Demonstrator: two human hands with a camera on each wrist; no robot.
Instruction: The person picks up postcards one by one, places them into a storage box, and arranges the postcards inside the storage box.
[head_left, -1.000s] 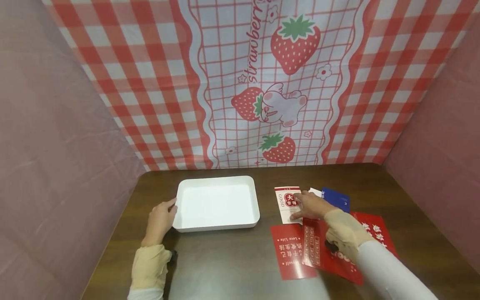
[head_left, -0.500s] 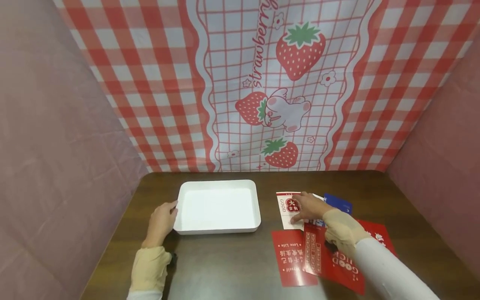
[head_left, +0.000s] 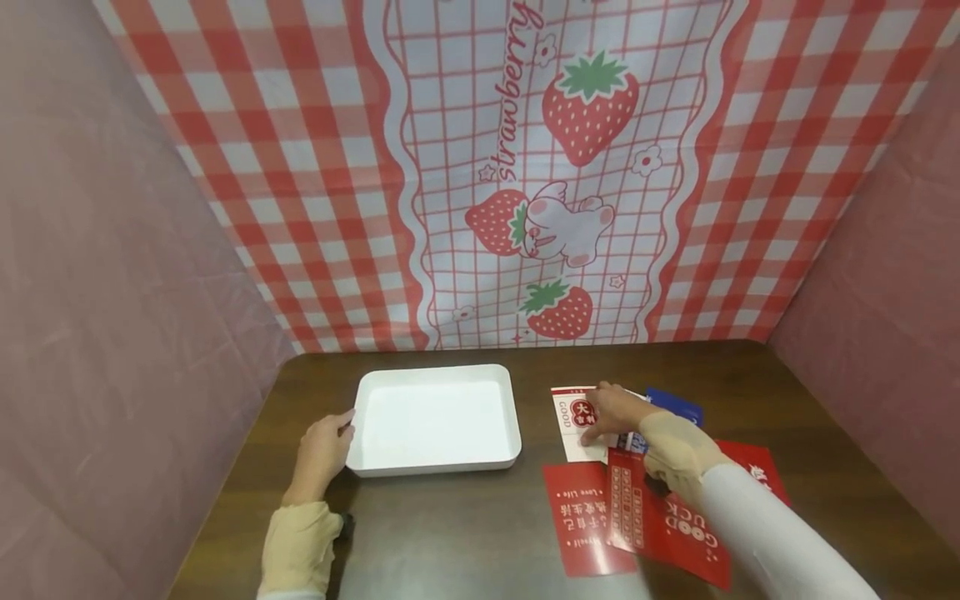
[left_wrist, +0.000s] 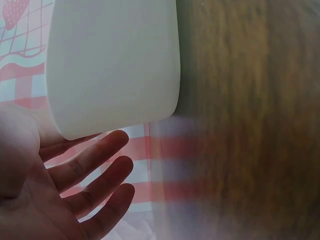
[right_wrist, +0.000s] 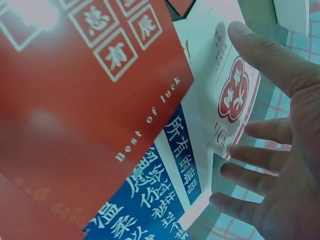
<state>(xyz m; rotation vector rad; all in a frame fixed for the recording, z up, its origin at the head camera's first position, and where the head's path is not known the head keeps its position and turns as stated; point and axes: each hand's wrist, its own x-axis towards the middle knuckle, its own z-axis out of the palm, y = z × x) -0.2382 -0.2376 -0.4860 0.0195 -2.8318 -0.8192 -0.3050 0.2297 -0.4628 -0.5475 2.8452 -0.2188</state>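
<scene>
Resting flat with relaxed fingers, the right hand (head_left: 611,411) covers the white envelope (head_left: 576,421) right of centre, overlapping red envelopes (head_left: 637,508). Dragging could pull those along. Left hand (head_left: 324,446), fingers straight, touches the white tray (head_left: 437,462) at centre-left.

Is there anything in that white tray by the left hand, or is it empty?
Empty. The head view shows the white tray with a bare white floor, nothing lying in it; the cards all lie on the table beside it.
</scene>
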